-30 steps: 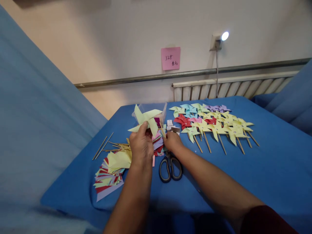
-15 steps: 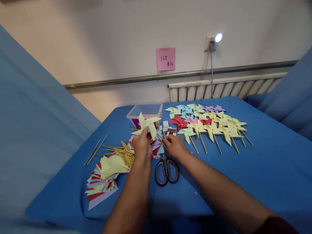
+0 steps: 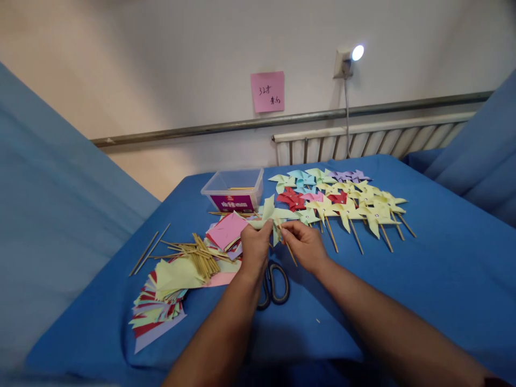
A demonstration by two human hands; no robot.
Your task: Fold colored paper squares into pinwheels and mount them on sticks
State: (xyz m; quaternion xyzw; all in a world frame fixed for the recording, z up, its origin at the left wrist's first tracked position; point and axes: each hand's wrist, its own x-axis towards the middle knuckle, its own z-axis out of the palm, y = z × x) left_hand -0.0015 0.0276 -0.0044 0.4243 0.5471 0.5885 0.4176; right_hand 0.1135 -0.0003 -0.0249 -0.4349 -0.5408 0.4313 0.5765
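My left hand (image 3: 257, 247) pinches a pale green paper pinwheel (image 3: 267, 208) above the middle of the table. Close on its right, my right hand (image 3: 306, 246) has its fingers closed on a thin wooden stick (image 3: 291, 256). The stick's upper end meets the pinwheel's blades; whether the two are joined, I cannot tell. Black-handled scissors (image 3: 279, 290) lie below the hands, partly covered by my left wrist. Beside my left hand is a stack of coloured paper squares (image 3: 228, 231), pink on top.
Finished pinwheels on sticks (image 3: 349, 212) lie in rows at the right. A clear plastic box (image 3: 236, 201) stands at the back. Loose wooden sticks (image 3: 203, 258) and a fan of cut papers (image 3: 159, 312) lie at the left on the blue tablecloth (image 3: 387, 301).
My left hand has moved right and down with the pinwheel, uncovering the pink paper and the box front. My right hand has brought the stick up against the pinwheel. The view has shifted slightly.
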